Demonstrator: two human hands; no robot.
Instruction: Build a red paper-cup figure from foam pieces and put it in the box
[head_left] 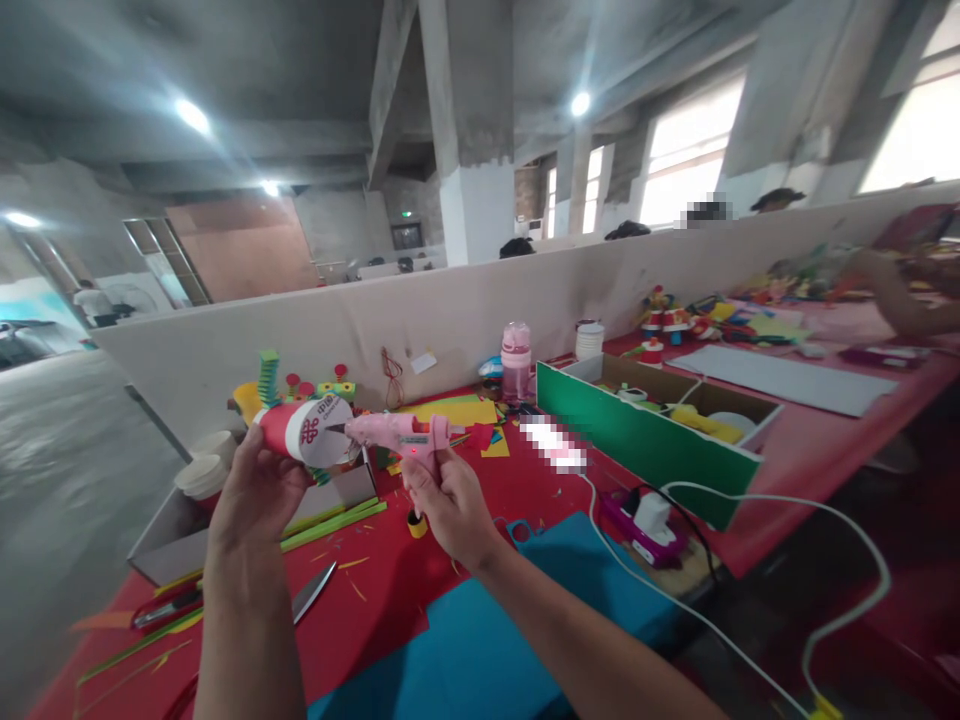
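My left hand [262, 480] is closed round a red and white paper cup [301, 432] that lies on its side in the air. Red printed marks show on the white part, and a green folded paper strip [268, 378] sticks up from it. My right hand [448, 495] grips a pink hot glue gun [405, 432] by its handle, with a small red light lit. The gun's nozzle points left, at the cup's printed side; whether it touches I cannot tell. Below the hands, a small yellow and black ring [416, 524] stands on the red table cover [360, 620].
Blue sheets [480, 650] lie in front, scissors [313, 592] and a utility knife [169, 606] at left. A green-sided box [637, 450] and purple power strip [645, 530] with white cable stand right. A pink bottle [516, 362] stands near the white partition [450, 310]. Another person's arm [892, 290] shows far right.
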